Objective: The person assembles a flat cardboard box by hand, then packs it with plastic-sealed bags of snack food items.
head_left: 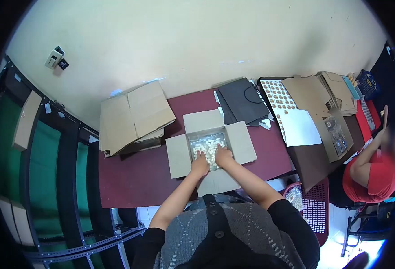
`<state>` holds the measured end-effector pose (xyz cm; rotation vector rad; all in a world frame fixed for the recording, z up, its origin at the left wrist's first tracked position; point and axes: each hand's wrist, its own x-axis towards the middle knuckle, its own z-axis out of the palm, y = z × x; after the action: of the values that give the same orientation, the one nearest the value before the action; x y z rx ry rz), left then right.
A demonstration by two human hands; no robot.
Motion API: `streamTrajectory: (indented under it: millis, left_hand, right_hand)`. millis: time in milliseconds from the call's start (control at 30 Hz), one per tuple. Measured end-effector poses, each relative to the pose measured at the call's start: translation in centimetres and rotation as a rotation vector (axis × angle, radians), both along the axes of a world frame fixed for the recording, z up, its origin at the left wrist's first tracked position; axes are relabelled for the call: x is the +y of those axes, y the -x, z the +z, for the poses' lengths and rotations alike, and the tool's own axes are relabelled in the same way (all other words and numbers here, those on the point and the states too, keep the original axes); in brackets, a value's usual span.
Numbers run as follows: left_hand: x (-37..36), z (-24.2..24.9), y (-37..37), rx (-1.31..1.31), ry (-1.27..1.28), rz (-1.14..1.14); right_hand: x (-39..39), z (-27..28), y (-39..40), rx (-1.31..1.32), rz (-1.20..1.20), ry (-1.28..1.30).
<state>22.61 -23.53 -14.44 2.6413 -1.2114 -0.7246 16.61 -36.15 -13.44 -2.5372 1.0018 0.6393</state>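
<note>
On the maroon table, an open cardboard box point(177, 157) stands with its flaps folded outward. Inside it lies a clear plastic bag point(210, 136) filled with many small cream-coloured pieces point(211, 154). My left hand point(200, 166) reaches over the near left part of the box, its fingers spread on the bag. At the right inner side, my right hand point(223, 156) also presses on the bag with its fingers extended. Both hands touch the bag, and some fingertips are hard to make out among the pieces.
Stacked flat cardboard point(137, 114) lies left of the box, and black folders point(242, 101) lie behind it. Rightward are a sticker sheet point(278, 96), white paper point(303, 129) and a pink basket point(316, 208). A person in red point(375, 177) sits far right; dark shelving point(63, 170) stands left.
</note>
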Motion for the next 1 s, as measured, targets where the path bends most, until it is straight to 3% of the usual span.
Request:
streamTrajectory:
  millis: [133,167,233,300,367,400,433,500,567,633,700,800,867,933,1000]
  left_hand:
    - [0.3,0.3,-0.3,0.017,0.018,-0.025]
    - [0.3,0.8,-0.4,0.060,-0.033,-0.025]
    - [0.5,1.8,0.0,0.038,0.026,0.002]
    - [0.8,3.5,0.4,0.044,0.101,-0.056]
    - [1.4,2.5,0.5,0.015,0.231,-0.124]
    - [1.6,2.4,0.7,0.002,0.203,-0.203]
    - [1.8,2.3,0.9,-0.012,0.177,-0.282]
    - [2.2,1.6,1.4,0.017,0.056,-0.315]
    - [2.6,0.5,1.6,-0.104,0.204,-0.288]
    - [2.2,1.1,1.4,-0.098,0.191,-0.300]
    - [2.4,3.3,1.0,0.101,0.177,-0.233]
    - [2.5,2.1,0.5,0.134,0.236,-0.257]
    - [2.7,2.7,0.2,0.258,0.229,-0.234]
    - [3.5,3.4,2.1,0.104,0.563,-0.108]
    - [3.8,3.4,3.5,0.096,0.747,-0.025]
  right_hand:
    - [-0.5,0.8,-0.1,0.203,0.313,-0.009]
    - [-0.3,0.7,-0.3,0.201,0.316,-0.008]
    - [-0.1,-1.3,-0.8,0.145,-0.002,-0.101]
    - [0.8,-1.7,-0.5,0.118,0.036,-0.001]
    - [3.3,2.2,0.9,0.154,0.317,0.520]
    - [3.9,1.5,1.2,-0.052,0.334,0.633]
    - [4.0,0.9,1.4,-0.048,0.340,0.631]
    - [4.1,-0.2,1.6,-0.285,0.024,0.044]
    - [3.7,-1.2,2.5,-0.285,0.015,0.070]
    - [2.7,-1.1,3.0,-0.404,0.052,0.025]
    - [2.6,-1.2,3.7,-0.432,0.035,-0.032]
    - [1.7,-0.2,4.8,-0.572,0.058,-0.162]
    - [2.4,0.3,6.1,-0.715,0.029,-0.048]
    - [4.2,3.8,8.5,-0.734,-0.020,0.084]
    - [6.0,5.2,11.8,-1.012,-0.070,0.249]
